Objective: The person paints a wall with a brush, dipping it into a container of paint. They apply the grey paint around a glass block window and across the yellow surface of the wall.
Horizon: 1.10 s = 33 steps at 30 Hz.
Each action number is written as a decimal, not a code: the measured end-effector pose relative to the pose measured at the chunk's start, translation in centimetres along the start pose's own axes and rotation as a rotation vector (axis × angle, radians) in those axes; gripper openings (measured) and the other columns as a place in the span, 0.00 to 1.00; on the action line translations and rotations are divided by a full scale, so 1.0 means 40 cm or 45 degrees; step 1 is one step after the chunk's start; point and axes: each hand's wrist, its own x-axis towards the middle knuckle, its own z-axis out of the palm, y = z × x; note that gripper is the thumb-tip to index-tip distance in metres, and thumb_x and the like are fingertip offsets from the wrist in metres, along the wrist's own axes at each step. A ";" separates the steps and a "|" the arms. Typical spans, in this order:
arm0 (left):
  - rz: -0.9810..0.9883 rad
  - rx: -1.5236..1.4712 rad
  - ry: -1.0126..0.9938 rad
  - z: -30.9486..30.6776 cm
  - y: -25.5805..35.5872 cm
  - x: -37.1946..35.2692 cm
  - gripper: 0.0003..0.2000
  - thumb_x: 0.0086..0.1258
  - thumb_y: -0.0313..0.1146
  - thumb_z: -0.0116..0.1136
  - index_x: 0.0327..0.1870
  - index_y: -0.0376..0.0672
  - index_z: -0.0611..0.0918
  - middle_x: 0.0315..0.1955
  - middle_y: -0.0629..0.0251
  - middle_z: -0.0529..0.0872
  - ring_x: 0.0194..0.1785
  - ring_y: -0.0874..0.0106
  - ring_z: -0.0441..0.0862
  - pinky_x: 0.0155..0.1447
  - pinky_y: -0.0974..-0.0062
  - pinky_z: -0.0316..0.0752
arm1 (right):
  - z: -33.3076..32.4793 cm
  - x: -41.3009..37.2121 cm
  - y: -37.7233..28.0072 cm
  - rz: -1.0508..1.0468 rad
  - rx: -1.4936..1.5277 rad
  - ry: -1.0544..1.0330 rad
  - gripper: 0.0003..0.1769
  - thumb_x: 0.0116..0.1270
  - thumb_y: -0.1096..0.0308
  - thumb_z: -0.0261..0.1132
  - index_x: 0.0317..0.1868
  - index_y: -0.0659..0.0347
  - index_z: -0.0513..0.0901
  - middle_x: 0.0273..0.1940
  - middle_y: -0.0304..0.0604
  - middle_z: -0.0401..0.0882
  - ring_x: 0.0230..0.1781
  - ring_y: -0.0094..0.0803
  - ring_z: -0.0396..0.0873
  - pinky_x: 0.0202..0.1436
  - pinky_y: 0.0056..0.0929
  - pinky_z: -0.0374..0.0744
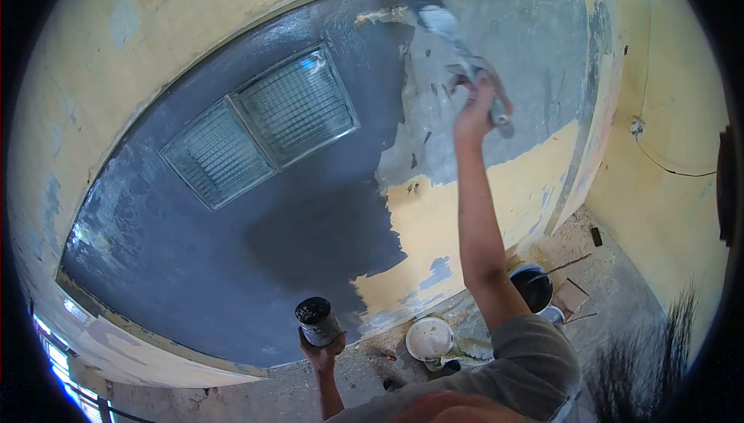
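Observation:
My right hand point(479, 103) is raised to the upper part of the wall panel, wrapped round the handle of a paintbrush point(439, 21). Motion blurs the brush, whose dark head meets the wall near the panel's top edge. Lower down, my left hand point(319, 352) grips a small paint can point(320, 328) with dark paint inside and smears around its rim. Wet dark grey paint point(310, 214) covers the panel's left and middle. To its right lies a lighter grey patch point(511, 58), with bare yellow wall point(442, 221) beneath.
Two ribbed glass panes point(294, 105) are set in the painted area. On the floor stand a white-topped bucket point(430, 338) and a bucket with dark contents point(532, 287), a stick across it. A socket with a cable point(637, 126) is on the right wall.

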 end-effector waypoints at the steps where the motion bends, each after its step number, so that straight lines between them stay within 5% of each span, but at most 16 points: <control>1: -0.001 0.005 -0.001 0.006 0.010 -0.004 0.35 0.34 0.36 0.78 0.49 0.39 0.77 0.39 0.64 0.83 0.39 0.70 0.81 0.46 0.69 0.77 | 0.010 -0.020 0.038 0.005 -0.090 -0.030 0.13 0.67 0.69 0.55 0.41 0.72 0.79 0.32 0.44 0.79 0.27 0.27 0.75 0.27 0.24 0.73; 3: 0.025 0.085 0.026 0.042 0.076 -0.014 0.34 0.35 0.35 0.78 0.49 0.39 0.77 0.38 0.64 0.83 0.39 0.70 0.80 0.46 0.70 0.77 | 0.079 -0.057 -0.018 0.087 -0.143 -0.344 0.14 0.68 0.68 0.53 0.40 0.73 0.80 0.29 0.43 0.79 0.24 0.26 0.75 0.25 0.25 0.72; 7: 0.000 0.083 0.006 0.080 0.096 -0.029 0.33 0.35 0.35 0.78 0.49 0.40 0.77 0.38 0.65 0.83 0.39 0.70 0.80 0.45 0.70 0.76 | 0.039 -0.173 0.016 0.150 -0.352 -0.418 0.15 0.68 0.68 0.52 0.39 0.72 0.81 0.27 0.43 0.79 0.20 0.26 0.73 0.22 0.25 0.71; 9: -0.047 0.060 -0.059 0.076 0.098 -0.046 0.33 0.36 0.35 0.78 0.49 0.40 0.76 0.37 0.64 0.82 0.38 0.71 0.79 0.44 0.70 0.76 | 0.000 -0.191 -0.054 0.439 -0.108 -0.274 0.11 0.66 0.74 0.55 0.39 0.70 0.83 0.26 0.43 0.81 0.19 0.23 0.74 0.23 0.21 0.71; 14: -0.096 -0.062 -0.080 0.045 0.058 -0.067 0.34 0.35 0.36 0.79 0.49 0.41 0.76 0.37 0.64 0.82 0.38 0.71 0.80 0.44 0.70 0.76 | 0.081 -0.047 -0.140 0.351 0.040 -0.220 0.12 0.65 0.72 0.55 0.38 0.74 0.81 0.25 0.48 0.79 0.18 0.28 0.74 0.22 0.24 0.70; 19: -0.019 -0.005 0.022 0.038 0.060 -0.088 0.34 0.35 0.35 0.78 0.49 0.40 0.77 0.37 0.65 0.83 0.39 0.71 0.79 0.45 0.71 0.76 | 0.012 -0.106 -0.024 0.393 -0.222 -0.235 0.15 0.64 0.68 0.55 0.35 0.76 0.79 0.25 0.49 0.78 0.18 0.32 0.73 0.23 0.27 0.70; 25: -0.108 -0.057 0.134 -0.005 -0.065 -0.138 0.35 0.32 0.36 0.78 0.49 0.41 0.77 0.39 0.65 0.82 0.40 0.71 0.79 0.47 0.71 0.74 | 0.003 -0.085 -0.165 0.343 -0.083 -0.140 0.15 0.66 0.67 0.55 0.36 0.74 0.80 0.24 0.48 0.77 0.19 0.28 0.74 0.21 0.26 0.70; 33: -0.103 -0.061 0.129 -0.027 -0.044 -0.210 0.37 0.31 0.37 0.79 0.50 0.41 0.76 0.40 0.65 0.81 0.41 0.70 0.79 0.48 0.70 0.74 | -0.004 -0.126 -0.103 0.396 -0.329 -0.363 0.12 0.65 0.69 0.56 0.33 0.69 0.83 0.21 0.39 0.76 0.19 0.21 0.72 0.23 0.22 0.69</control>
